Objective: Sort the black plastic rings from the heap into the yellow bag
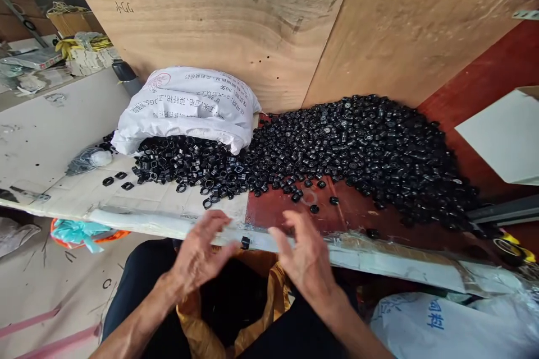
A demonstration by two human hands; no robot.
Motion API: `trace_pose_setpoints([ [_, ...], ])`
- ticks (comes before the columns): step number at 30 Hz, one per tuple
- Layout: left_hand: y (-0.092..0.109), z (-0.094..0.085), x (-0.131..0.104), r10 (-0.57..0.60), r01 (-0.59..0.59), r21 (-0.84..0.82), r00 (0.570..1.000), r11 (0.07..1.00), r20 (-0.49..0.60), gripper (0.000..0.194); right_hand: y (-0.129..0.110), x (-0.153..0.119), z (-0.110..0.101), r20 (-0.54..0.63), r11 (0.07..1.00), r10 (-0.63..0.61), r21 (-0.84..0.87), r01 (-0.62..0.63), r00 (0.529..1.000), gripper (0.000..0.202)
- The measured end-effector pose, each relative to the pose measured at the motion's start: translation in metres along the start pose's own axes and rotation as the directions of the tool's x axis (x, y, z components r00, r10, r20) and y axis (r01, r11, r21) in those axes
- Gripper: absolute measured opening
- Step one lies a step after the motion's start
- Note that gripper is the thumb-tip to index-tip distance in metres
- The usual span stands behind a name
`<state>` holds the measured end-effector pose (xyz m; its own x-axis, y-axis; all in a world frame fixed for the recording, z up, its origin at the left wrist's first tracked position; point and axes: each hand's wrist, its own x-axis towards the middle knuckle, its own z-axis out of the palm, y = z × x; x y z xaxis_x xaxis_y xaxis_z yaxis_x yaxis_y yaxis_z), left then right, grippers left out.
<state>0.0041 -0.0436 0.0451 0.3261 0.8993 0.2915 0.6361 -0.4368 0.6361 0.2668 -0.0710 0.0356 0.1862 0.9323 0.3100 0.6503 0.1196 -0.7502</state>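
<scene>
My left hand (204, 252) hovers at the table's front edge, fingers curved and apart, with nothing in it. My right hand (305, 252) is opposite, likewise open, thumb and fingers spread. Between them a small black plastic piece (245, 243) appears in mid-air or at the edge; I cannot tell which. Below the hands an orange-yellow woven sack (248, 339) gapes between my knees, its inside dark. Beyond my left hand lie loose black plastic rings (185, 162), spilling from a white woven bag (189, 101). A large heap of small black round plastic parts (357, 140) spreads beyond my right hand.
A wooden board (219, 33) walls off the back of the table. A dark bottle (126, 76) stands behind the white bag. On the right are a white box (503, 137) and a yellow-and-black tape roll (511, 247). An orange-rimmed basket (61, 240) sits below left.
</scene>
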Motion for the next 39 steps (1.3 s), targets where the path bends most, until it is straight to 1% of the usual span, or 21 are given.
trace_pose_setpoints([
  [1,-0.01,-0.009,0.006,-0.106,0.115,0.101,0.99,0.988,-0.097,0.033,0.015,0.006,-0.012,-0.081,0.986,-0.025,-0.164,0.011,0.996,0.041],
  [2,-0.02,-0.015,0.012,-0.201,0.239,0.204,0.961,0.949,-0.19,0.037,0.031,0.013,-0.022,-0.132,0.95,-0.006,-0.311,-0.036,0.991,0.049],
  [3,-0.029,-0.019,0.019,-0.26,0.321,0.298,0.939,0.899,-0.227,0.042,0.046,0.019,-0.029,-0.141,0.904,0.036,-0.418,-0.092,0.989,0.056],
  [4,-0.037,-0.019,0.026,-0.294,0.359,0.38,0.93,0.852,-0.219,0.046,0.059,0.025,-0.032,-0.118,0.865,0.076,-0.486,-0.125,0.99,0.058],
  [5,-0.041,-0.017,0.033,-0.308,0.36,0.448,0.933,0.818,-0.188,0.048,0.07,0.03,-0.032,-0.088,0.841,0.096,-0.526,-0.128,0.991,0.058],
  [8,-0.037,0.003,0.051,-0.313,0.321,0.539,0.943,0.779,-0.109,0.046,0.08,0.042,-0.013,-0.006,0.839,0.054,-0.543,-0.048,0.999,0.05],
  [10,-0.025,0.021,0.059,-0.323,0.333,0.533,0.939,0.778,-0.115,0.046,0.073,0.047,0.007,0.018,0.857,0.0,-0.515,0.01,1.0,0.046],
  [13,-0.009,0.045,0.066,-0.305,0.331,0.477,0.943,0.814,-0.134,0.053,0.055,0.054,0.031,0.047,0.891,-0.067,-0.446,0.081,0.997,0.043],
  [17,-0.003,0.067,0.067,-0.226,0.281,0.365,0.956,0.888,-0.184,0.062,0.039,0.057,0.046,0.071,0.93,-0.088,-0.351,0.107,0.994,0.044],
  [19,-0.004,0.07,0.064,-0.174,0.231,0.295,0.963,0.927,-0.207,0.065,0.037,0.056,0.048,0.061,0.948,-0.096,-0.298,0.11,0.993,0.046],
  [22,-0.006,0.065,0.052,-0.119,0.161,0.172,0.965,0.972,-0.232,0.064,0.042,0.055,0.048,0.007,0.981,-0.106,-0.161,0.106,0.994,0.051],
  [24,-0.007,0.06,0.042,-0.099,0.126,0.118,0.971,0.985,-0.216,0.056,0.046,0.055,0.047,-0.041,0.995,-0.07,-0.067,0.068,0.997,0.043],
  [27,-0.01,0.057,0.035,-0.067,0.085,0.116,0.986,0.99,-0.154,0.038,0.045,0.051,0.039,-0.108,0.999,-0.002,0.05,0.007,0.994,0.025],
  [29,-0.014,0.058,0.036,-0.077,0.095,0.124,0.987,0.988,-0.141,0.029,0.038,0.043,0.029,-0.134,0.989,-0.02,0.145,0.04,0.991,0.022],
  [30,-0.015,0.059,0.036,-0.088,0.106,0.118,0.985,0.987,-0.147,0.028,0.033,0.038,0.023,-0.107,0.978,-0.056,0.194,0.076,0.993,0.02],
  [31,-0.017,0.06,0.037,-0.098,0.116,0.109,0.983,0.987,-0.158,0.03,0.029,0.033,0.018,-0.04,0.964,-0.106,0.24,0.113,0.994,0.018],
  [32,-0.018,0.061,0.038,-0.103,0.122,0.103,0.98,0.987,-0.171,0.032,0.026,0.028,0.014,0.063,0.95,-0.163,0.279,0.139,0.985,0.016],
  [34,-0.019,0.062,0.039,-0.097,0.119,0.11,0.977,0.987,-0.188,0.036,0.021,0.024,0.011,0.261,0.938,-0.237,0.313,0.151,0.936,0.012],
  [35,-0.019,0.062,0.039,-0.09,0.116,0.128,0.978,0.985,-0.19,0.036,0.021,0.025,0.013,0.318,0.94,-0.244,0.308,0.144,0.916,0.012],
  [36,-0.018,0.062,0.04,-0.083,0.113,0.153,0.979,0.982,-0.187,0.034,0.02,0.028,0.015,0.341,0.945,-0.24,0.295,0.139,0.909,0.013],
  [39,-0.015,0.061,0.042,-0.074,0.108,0.2,0.982,0.974,-0.172,0.031,0.018,0.046,0.027,0.312,0.951,-0.232,0.273,0.147,0.921,0.013],
])
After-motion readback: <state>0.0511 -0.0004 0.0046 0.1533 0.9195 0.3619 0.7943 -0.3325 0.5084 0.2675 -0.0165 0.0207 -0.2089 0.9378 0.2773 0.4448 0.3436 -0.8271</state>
